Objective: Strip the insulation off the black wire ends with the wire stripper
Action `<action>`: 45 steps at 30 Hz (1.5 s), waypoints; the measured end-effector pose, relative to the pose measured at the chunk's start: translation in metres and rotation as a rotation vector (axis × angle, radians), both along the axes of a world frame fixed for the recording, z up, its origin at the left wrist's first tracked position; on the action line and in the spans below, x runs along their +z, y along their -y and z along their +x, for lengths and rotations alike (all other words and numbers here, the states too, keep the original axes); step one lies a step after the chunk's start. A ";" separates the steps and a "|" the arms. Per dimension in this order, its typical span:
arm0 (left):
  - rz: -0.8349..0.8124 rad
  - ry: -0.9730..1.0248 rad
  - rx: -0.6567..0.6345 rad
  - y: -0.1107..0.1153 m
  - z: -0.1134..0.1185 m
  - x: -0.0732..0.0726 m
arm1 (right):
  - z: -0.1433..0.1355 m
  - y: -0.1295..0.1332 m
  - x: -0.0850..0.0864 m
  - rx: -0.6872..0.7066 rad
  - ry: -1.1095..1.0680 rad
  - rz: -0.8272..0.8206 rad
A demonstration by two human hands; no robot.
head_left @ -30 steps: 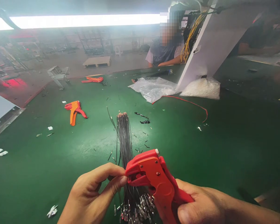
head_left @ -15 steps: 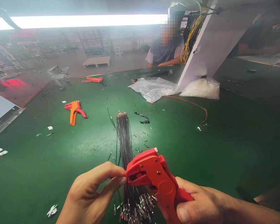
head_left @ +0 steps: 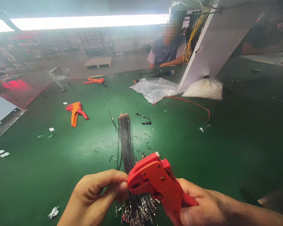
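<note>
My right hand (head_left: pixel 202 204) is wrapped round the handles of a red wire stripper (head_left: pixel 155 182), its head pointing left with the jaws closed or nearly so. Thumb and forefinger of my left hand (head_left: pixel 99 194) are pinched together right at the jaws; whatever lies between them is too small to make out. Beneath the tool, a bundle of thin black wires (head_left: pixel 126 138) lies lengthwise on the green table (head_left: pixel 238 150), with copper-coloured ends at the far side and shiny metal terminals at the near side.
Two more strippers, one orange and red (head_left: pixel 75 113), one farther back (head_left: pixel 94 80), lie on the table. A clear plastic bag (head_left: pixel 155 89), a filled white bag (head_left: pixel 204 89) and a slanted white post (head_left: pixel 209 53) stand behind. A person (head_left: pixel 167 53) sits across. Wire scraps lie about.
The jaws of the red stripper have closed up, and its head has tilted and dropped slightly. My left fingers remain by the jaws, a little lower.
</note>
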State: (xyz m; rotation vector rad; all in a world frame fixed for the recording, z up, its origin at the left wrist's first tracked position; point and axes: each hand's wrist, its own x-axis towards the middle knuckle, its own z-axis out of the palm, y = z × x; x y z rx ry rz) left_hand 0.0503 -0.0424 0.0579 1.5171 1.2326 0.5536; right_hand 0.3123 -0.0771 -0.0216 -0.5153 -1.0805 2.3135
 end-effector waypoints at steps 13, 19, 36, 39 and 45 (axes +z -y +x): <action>0.006 -0.039 0.010 0.000 0.005 0.003 | 0.003 0.006 -0.008 -0.030 0.157 0.127; 0.048 -0.016 0.070 0.002 0.010 0.006 | -0.001 0.003 -0.007 -0.015 0.077 0.123; 0.025 0.021 -0.104 0.000 0.005 0.006 | -0.016 -0.003 -0.016 0.075 -0.125 0.059; 0.005 0.021 -0.093 -0.001 0.004 0.006 | -0.015 -0.003 -0.015 0.069 -0.159 0.061; 0.024 0.011 -0.019 0.000 0.006 0.008 | -0.017 -0.002 -0.014 0.067 -0.116 0.024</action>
